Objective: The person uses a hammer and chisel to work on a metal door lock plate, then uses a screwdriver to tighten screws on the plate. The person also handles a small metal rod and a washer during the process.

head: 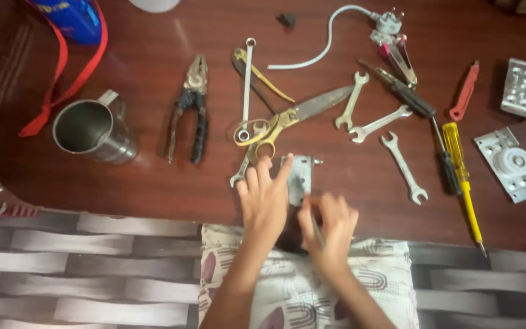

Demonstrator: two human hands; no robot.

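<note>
My left hand (264, 198) rests on the near edge of a dark wooden table (141, 79), fingers spread, its fingertips touching a small silver metal bracket (300, 175). Beside it, my right hand (332, 228) is closed around a thin metal tool (316, 226), whose tip points toward the bracket's lower end. Just beyond my left fingers lie scissors with brass handles (287, 117) and a long spanner (246, 91). What lies under my palms is hidden.
Pliers (191, 109) and a steel mug (95, 130) lie to the left. Several open spanners (403, 166), a black screwdriver (418, 106), a yellow screwdriver (462, 183), a red tool (464, 91) and metal plates (512, 164) lie to the right. A patterned cushion (372, 286) sits under my arms.
</note>
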